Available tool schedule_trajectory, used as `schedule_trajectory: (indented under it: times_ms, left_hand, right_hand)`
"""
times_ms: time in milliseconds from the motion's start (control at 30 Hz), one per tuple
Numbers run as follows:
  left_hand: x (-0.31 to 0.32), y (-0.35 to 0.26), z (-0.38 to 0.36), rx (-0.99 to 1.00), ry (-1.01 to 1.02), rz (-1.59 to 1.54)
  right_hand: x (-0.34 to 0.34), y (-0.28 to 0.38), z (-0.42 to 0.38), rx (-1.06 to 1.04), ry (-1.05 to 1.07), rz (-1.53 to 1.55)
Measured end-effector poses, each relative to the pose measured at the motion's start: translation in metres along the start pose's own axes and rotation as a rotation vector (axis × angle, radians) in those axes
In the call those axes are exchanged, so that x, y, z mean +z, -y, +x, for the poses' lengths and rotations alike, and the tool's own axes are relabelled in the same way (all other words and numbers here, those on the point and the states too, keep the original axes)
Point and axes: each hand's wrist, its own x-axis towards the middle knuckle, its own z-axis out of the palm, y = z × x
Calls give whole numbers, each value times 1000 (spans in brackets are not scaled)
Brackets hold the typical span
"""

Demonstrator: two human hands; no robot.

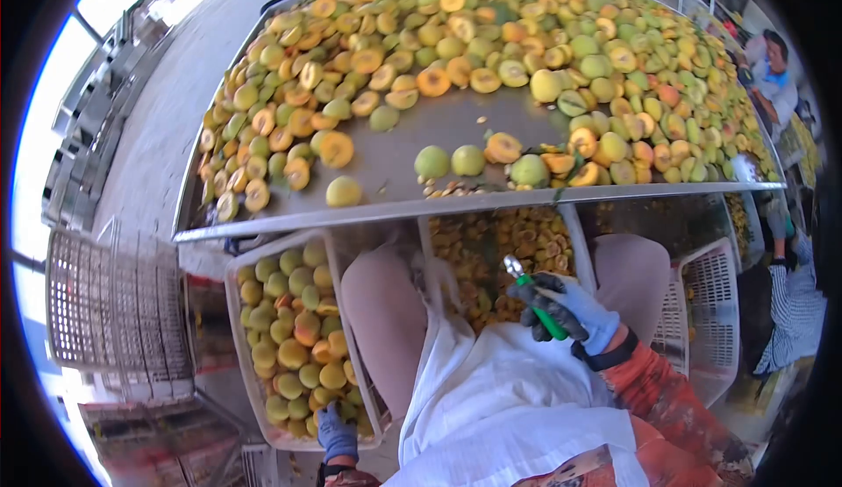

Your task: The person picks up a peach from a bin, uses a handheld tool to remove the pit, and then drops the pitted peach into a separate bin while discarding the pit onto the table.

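Across the top of the view, a long metal desk (395, 158) carries heaps of green and yellow fruit, many pieces halved and showing orange flesh. Beneath its near edge, a white crate (235, 311) at the left holds whole green-yellow fruit, and a middle crate (491, 254) holds orange halves. A white apron (500, 399) covers the lap. The right hand (570, 311), in a blue-grey glove, is closed around a green-handled tool (537, 301) with a metal tip, over the lap. The left hand (336, 433), gloved, rests on the left crate's near rim; its grip cannot be told. Concrete floor lies beyond, and another person (772, 75) works at the right.
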Motion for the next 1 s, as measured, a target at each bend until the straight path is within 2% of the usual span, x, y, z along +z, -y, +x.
schedule_trajectory:
  times_ms: [33, 67, 100, 167, 233, 300, 333, 367, 400, 567, 600, 633, 667, 700, 733, 800, 867, 933, 967, 1000]
  left_hand:
    - [-13, -5, 18, -30, 126, 57]
    - [-28, -8, 36, -81, 249, 126]
    - [-51, -26, 52, -50, 224, 144]
    - [-103, -75, 85, 152, -70, 12]
    - [-119, -105, 135, 374, -161, -578]
    - [-193, -231, 120, 618, -294, -445]
    - [-210, -281, 113, 567, -139, -728]
    - [-213, -318, 123, 687, -115, -784]
    - [-206, -351, 135, 701, -29, -890]
    - [-193, -532, 104, 889, 284, -936]
    - [-174, -560, 108, 1122, 99, -768]
    - [-182, -591, 78, 1172, -28, -530]
    - [-168, -615, 78, 1318, -234, -279]
    - [-162, -634, 63, 1375, -266, -136]
    - [-151, -647, 56, 1386, -261, -133]
    - [-130, -664, 53, 1362, -174, 245]
    - [-124, -670, 61, 1331, -160, 197]
    - [-127, -657, 73, 1344, -67, -58]
    - [-136, -647, 72, 1220, 234, -458]
    - [-147, -631, 71, 1211, 219, -453]
  right_hand:
    - [0, -1, 0, -43, 10, 22]
    - [-3, -5, 1, 20, -6, 179]
    - [-9, -9, 3, -4, 15, 210]
    - [-15, -12, 3, -43, 41, 264]
    - [-22, -10, -3, -17, 31, 181]
    - [-31, -16, -3, -64, 17, 167]
    - [-35, -19, -3, -90, 7, 128]
    - [-38, -17, -5, -43, -10, 120]
    - [-41, -12, -9, -61, -16, 144]
    - [-67, -20, -17, -57, 58, 421]
    - [-73, -20, -19, -77, 86, 485]
    - [-77, -17, -23, -75, 73, 528]
    - [-82, -20, -21, -79, 66, 543]
    - [-85, -25, -18, -60, 51, 569]
    - [-89, -28, -17, -43, 37, 592]
    - [-93, -21, -23, -78, 0, 550]
    - [-97, -20, -29, -112, -35, 505]
    - [-99, -27, -32, -169, 33, 721]
    - [-100, -31, -32, -170, 44, 720]
    - [-103, -35, -32, -193, -72, 574]
